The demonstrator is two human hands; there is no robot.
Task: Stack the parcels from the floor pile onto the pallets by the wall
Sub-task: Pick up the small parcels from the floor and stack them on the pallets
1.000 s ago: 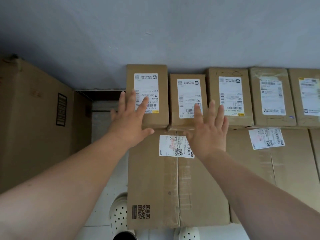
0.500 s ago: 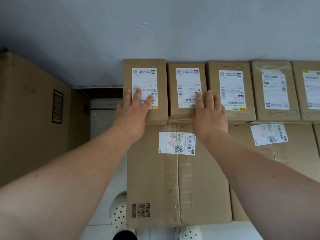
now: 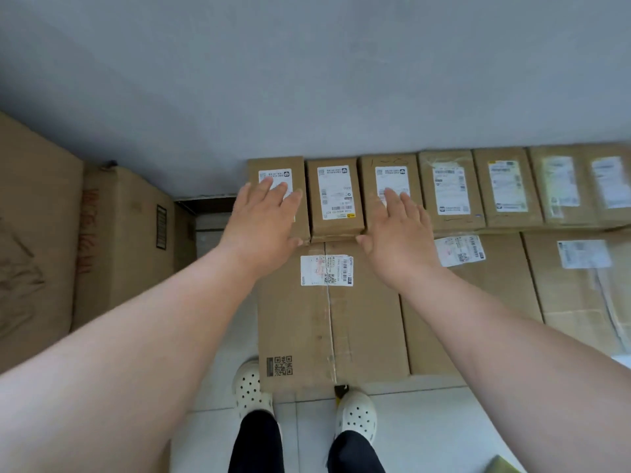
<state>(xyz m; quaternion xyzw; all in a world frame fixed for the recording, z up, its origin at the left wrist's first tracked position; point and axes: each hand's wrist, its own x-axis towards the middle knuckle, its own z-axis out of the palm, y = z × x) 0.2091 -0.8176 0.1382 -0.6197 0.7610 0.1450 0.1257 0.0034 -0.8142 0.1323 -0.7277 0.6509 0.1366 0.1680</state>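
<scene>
Head view: a row of small labelled parcels stands along the grey wall (image 3: 307, 80), resting on the far edge of larger cartons. The left hand (image 3: 264, 220) lies flat, fingers spread wide, on the leftmost small parcel (image 3: 254, 172), covering much of its white label; it grips nothing. The right hand (image 3: 397, 233) lies flat in the same way, fingers spread, on the third small parcel (image 3: 367, 186), with the thumb pointing toward the second small parcel (image 3: 336, 199), which stands untouched between the two hands. More small parcels continue the row to the right, blurred toward the frame edge. Beneath them, the large carton (image 3: 297, 319) with a torn white label and a printed QR code reaches down to the tiled floor (image 3: 426, 431). Two white perforated clogs (image 3: 251, 390) stand at its near edge. A tall carton (image 3: 129, 240) fills the left side, against the wall.
</scene>
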